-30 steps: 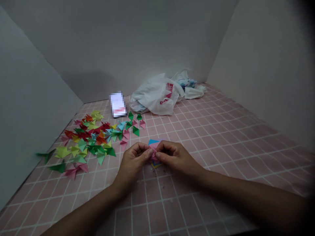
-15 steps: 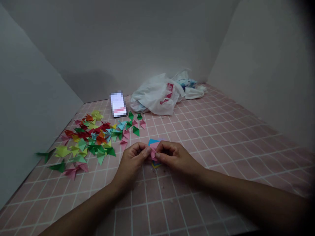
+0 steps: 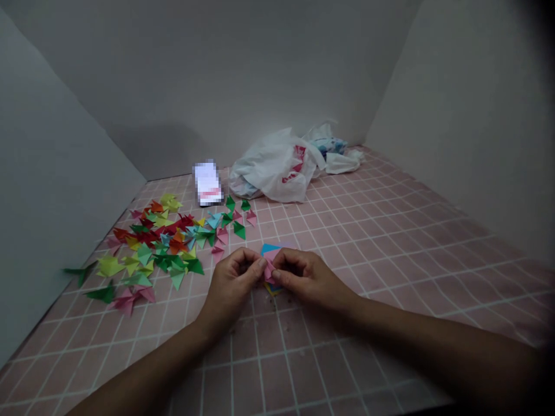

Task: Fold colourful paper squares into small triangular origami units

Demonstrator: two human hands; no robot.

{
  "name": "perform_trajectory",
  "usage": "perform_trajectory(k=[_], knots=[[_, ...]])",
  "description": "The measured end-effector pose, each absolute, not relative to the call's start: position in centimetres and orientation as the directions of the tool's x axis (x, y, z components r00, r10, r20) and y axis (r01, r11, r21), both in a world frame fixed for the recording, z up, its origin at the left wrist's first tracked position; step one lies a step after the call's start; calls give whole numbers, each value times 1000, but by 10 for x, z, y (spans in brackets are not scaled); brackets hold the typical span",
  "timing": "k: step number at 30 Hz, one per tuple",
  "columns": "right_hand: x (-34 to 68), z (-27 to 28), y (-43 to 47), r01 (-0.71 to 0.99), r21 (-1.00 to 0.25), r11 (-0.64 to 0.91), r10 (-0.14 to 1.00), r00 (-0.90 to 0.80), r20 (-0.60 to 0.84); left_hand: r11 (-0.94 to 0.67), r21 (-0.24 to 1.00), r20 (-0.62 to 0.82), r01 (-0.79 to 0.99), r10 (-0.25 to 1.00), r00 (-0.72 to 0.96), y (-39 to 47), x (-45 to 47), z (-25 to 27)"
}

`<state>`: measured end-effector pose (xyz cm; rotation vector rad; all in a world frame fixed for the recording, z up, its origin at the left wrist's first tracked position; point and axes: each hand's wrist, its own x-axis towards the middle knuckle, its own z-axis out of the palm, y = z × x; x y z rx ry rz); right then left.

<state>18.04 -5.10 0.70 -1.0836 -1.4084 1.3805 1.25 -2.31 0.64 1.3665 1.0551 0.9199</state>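
A small folded piece of pink origami paper [image 3: 269, 271] is pinched between my two hands. My left hand [image 3: 238, 274] grips its left side with thumb and forefinger, the other fingers curled. From the right, my right hand [image 3: 299, 271] pinches it the same way. Right beneath lies a stack of coloured paper squares [image 3: 269, 249], with blue, pink and yellow edges showing; the hands hide much of it. Many folded paper cranes [image 3: 165, 260] in green, yellow, red, orange, pink and light blue are spread to the left of my left hand.
A lit phone [image 3: 208, 184], its screen blurred, leans upright behind the cranes. White plastic bags [image 3: 277, 167] with red print lie crumpled by the back wall, a blue-patterned packet [image 3: 329, 145] beside them. Pink checked cloth [image 3: 390, 231] covers the surface; pale walls enclose three sides.
The pink paper between my fingertips looks smaller and more closed, and the fingertips have shifted slightly. The cranes, phone and bags stay where they were.
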Motion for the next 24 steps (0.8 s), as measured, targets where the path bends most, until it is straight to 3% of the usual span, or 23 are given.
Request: perform_trajectory(k=[9, 21, 24], knots=[[183, 4, -48, -64, -997, -50, 960, -279, -30, 90, 994, -105, 60, 924, 367, -24, 15, 4], [184, 4, -47, 224, -967, 121, 958, -283, 55, 72, 990, -112, 119, 918, 380, -25, 14, 6], [184, 5, -47, 231, -963, 138, 957, -282, 70, 54, 991, -97, 120, 915, 391, -24, 13, 4]])
